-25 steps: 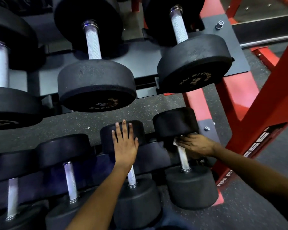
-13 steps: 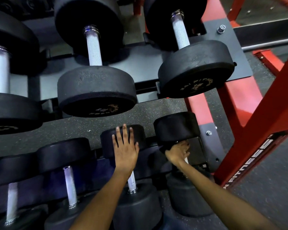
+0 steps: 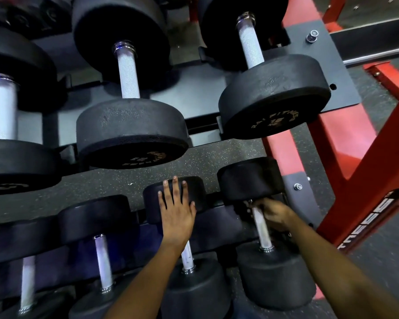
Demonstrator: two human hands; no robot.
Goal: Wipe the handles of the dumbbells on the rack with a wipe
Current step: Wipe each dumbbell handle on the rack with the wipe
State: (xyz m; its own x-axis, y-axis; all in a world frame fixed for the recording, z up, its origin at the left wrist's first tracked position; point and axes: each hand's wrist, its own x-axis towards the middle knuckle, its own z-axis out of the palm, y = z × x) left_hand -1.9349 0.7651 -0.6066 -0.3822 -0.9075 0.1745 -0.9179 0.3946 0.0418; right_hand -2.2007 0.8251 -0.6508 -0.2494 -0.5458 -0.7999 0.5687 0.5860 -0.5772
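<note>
We are counting seven dumbbells on the rack: three big ones are sitting on the upper shelf and four smaller ones are lying on the lower shelf, each with its bare metal handle running between two round black heads. The large dumbbell at the upper right is showing gold lettering on its near head, and so is the large middle dumbbell; the large left dumbbell is partly running off the edge of the view. The rack's shelves are grey-black, and its red frame is standing at the right with white lettering on it.

Our left hand is lying flat with straight, spread fingers on the far head of the second dumbbell from the right on the lower shelf, gripping nothing. Our right hand is curling around the top of the handle of the rightmost lower dumbbell, just under its far head. We are not making out the wipe itself there; the spot is dark and blurred. That handle is looking pale and silvery, tilting slightly, with a ringed collar where it is meeting the near head.
</note>
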